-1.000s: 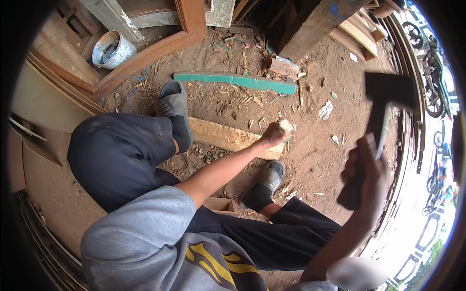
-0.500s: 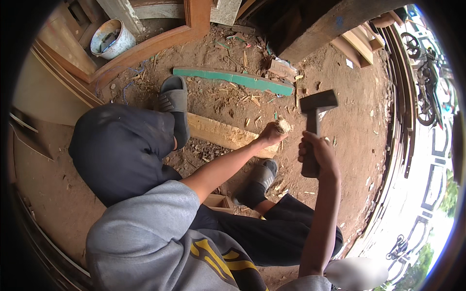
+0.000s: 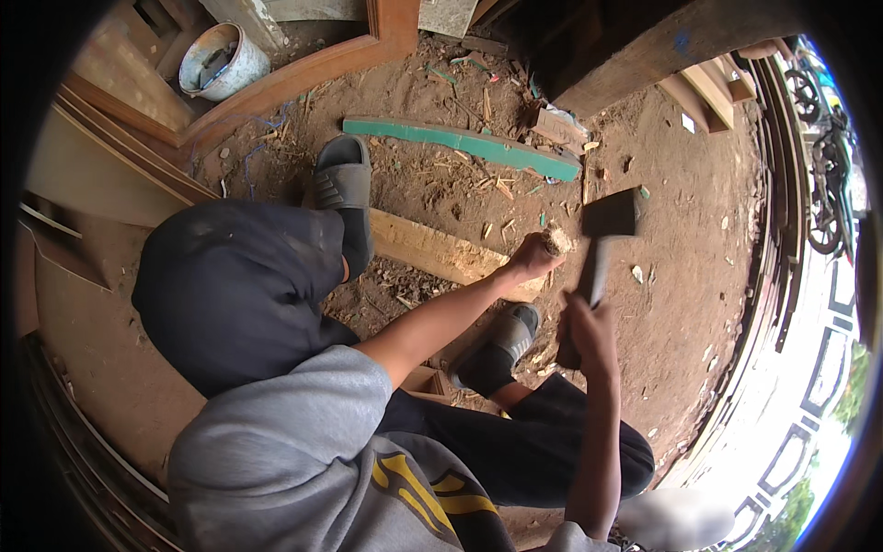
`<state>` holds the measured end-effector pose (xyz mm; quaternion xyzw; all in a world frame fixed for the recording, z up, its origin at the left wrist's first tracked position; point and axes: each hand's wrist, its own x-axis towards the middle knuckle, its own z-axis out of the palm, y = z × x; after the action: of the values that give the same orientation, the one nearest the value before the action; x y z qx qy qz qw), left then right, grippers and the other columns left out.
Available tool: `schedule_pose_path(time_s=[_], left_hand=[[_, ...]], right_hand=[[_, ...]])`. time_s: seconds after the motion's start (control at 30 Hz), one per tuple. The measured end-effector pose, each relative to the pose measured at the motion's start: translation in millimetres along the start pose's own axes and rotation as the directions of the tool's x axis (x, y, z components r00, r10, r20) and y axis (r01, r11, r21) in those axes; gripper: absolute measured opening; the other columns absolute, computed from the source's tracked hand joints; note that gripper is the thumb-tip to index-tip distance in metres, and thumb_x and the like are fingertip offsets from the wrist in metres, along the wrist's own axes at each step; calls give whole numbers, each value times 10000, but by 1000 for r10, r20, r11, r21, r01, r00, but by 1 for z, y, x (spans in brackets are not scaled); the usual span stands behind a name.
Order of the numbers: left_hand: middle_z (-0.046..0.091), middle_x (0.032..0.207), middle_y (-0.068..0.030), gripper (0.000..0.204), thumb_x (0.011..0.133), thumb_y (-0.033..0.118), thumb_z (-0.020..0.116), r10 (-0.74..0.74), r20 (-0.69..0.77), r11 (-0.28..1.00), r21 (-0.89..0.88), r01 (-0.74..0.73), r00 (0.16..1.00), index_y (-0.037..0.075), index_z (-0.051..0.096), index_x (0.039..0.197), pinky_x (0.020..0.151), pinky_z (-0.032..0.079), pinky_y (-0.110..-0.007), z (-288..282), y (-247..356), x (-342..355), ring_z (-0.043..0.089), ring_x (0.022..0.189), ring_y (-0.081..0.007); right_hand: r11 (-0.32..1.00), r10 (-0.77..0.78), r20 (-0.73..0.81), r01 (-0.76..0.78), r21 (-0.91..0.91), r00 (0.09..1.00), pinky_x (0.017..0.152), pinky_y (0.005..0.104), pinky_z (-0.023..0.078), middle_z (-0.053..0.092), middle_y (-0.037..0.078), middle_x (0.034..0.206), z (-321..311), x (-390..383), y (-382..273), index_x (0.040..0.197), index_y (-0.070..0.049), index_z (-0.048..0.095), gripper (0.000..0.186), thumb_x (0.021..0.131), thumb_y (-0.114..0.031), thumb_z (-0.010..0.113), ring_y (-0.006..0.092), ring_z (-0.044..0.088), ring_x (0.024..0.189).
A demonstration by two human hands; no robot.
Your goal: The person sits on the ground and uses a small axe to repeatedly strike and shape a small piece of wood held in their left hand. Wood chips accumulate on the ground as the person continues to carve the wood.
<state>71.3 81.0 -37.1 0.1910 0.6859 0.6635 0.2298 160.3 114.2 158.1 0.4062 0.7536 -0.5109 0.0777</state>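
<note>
My right hand [image 3: 590,333] grips the dark handle of a hammer [image 3: 611,213], whose blocky head is raised to the right of my left hand. The hammer is slightly blurred. My left hand [image 3: 533,259] is wrapped round a chisel [image 3: 557,242]; only its frayed, pale wooden butt shows above the fist, and its blade is hidden below. Beneath that hand lies a light wooden beam [image 3: 428,247] on the ground, running left to right. The hammer head is apart from the chisel's butt.
My feet wear grey slide sandals [image 3: 342,175] near both ends of the beam. Beyond lies a green-edged wood strip [image 3: 460,143] among chips. A paint-stained bucket [image 3: 223,63] stands far left beside a wooden frame [image 3: 303,78]. A thick timber [image 3: 676,51] juts in at far right.
The hammer has swung, its head now lower and tilted differently; my right hand has come down and slightly left. My left hand keeps its hold on the chisel. The view has shifted slightly.
</note>
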Motion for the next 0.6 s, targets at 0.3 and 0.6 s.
schedule_pose_path(time_s=[0.3,0.6], left_hand=[[622,740,-145,209,697,199,574,106,-8,994,25,-105,994,17,582,800,622,455,-362,-1,-19,2,612,707,-253],[600,657,-140,154,707,169,544,147,-61,987,80,-141,987,20,550,744,575,463,-367,-5,-16,1,587,594,-238]], right_hand=[[952,-15,-107,47,304,994,375,186,325,453,-23,592,-80,-16,-146,823,-89,510,199,826,-276,578,46,407,440],[926,-270,-304,333,178,914,432,249,381,482,11,529,-5,20,-49,750,-37,502,189,786,-207,575,107,444,434]])
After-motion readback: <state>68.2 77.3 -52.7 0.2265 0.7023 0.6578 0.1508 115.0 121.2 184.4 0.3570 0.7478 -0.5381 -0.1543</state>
